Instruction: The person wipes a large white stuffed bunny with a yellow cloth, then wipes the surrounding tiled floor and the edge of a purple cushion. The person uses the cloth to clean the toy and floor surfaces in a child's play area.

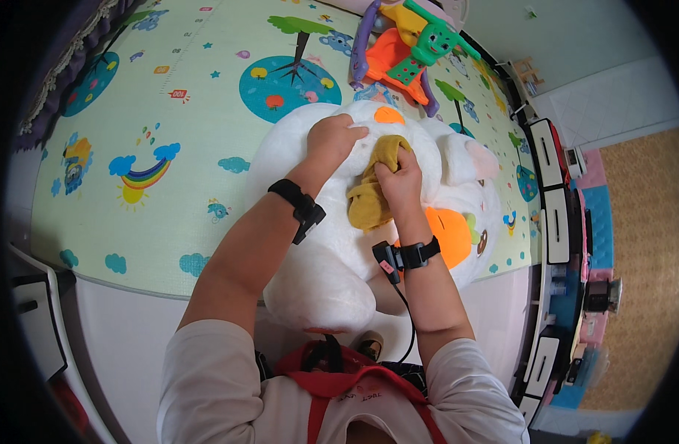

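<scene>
A large white plush toy (323, 261) with an orange plush carrot (449, 237) lies in front of me, partly over the play mat's near edge. My right hand (400, 180) grips a mustard-yellow cloth (370, 205), which rests bunched on the plush. My left hand (334, 137) presses on or pinches the white fur near an orange patch (389, 115); its fingertips are partly sunk in the plush, so its hold is unclear. Both wrists wear black straps with small devices, and a cable hangs from the right one.
The patterned play mat (195, 139) spreads under the toy. Beyond it stands a colourful plastic children's toy frame (400, 55). White drawers (556, 225) line the right side, and a white cabinet (37, 322) stands at the lower left. A purple curtain (62, 61) hangs at the upper left.
</scene>
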Motion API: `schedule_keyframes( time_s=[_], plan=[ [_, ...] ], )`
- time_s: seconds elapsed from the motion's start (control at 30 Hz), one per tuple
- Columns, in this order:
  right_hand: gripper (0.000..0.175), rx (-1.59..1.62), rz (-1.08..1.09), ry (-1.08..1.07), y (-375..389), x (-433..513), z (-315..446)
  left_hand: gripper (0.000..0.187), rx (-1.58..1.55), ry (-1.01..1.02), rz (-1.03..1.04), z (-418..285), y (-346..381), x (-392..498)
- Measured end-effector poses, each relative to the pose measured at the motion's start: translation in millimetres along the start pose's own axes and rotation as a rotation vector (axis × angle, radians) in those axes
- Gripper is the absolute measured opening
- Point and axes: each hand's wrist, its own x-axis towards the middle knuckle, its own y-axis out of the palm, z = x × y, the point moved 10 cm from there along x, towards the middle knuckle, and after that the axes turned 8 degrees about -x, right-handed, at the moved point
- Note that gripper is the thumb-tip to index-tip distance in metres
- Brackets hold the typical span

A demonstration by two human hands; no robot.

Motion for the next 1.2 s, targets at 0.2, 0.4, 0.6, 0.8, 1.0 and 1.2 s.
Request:
schedule_keyframes(
  time_s=[0.2,0.4,0.6,0.8,1.0,1.2],
  plan=[
    [0.022,-0.427,0.15,-0.266,15.4,-19.7,49.0,0.038,-0.047,-0.041,0.022,15.6,0.8,-2.2],
    [0.018,-0.449,0.215,-0.237,10.3,-19.1,49.4,0.041,-0.085,-0.107,0.06,28.3,7.8,-8.2],
    [0.019,-0.564,0.291,-0.376,31.0,-37.5,50.8,0.041,0.033,-0.084,0.075,39.7,6.2,-7.9],
    [0.022,-0.517,0.222,-0.305,11.2,-42.5,45.2,0.037,-0.129,-0.071,-0.064,43.7,-11.0,2.7],
    [0.014,-0.52,0.253,-0.387,32.3,-39.2,62.6,0.044,0.111,-0.046,0.023,41.8,3.0,-8.6],
    [0.018,-0.507,0.344,-0.27,34.2,-50.6,41.3,0.044,-0.08,-0.078,-0.095,49.7,-10.3,0.3]
  ],
)
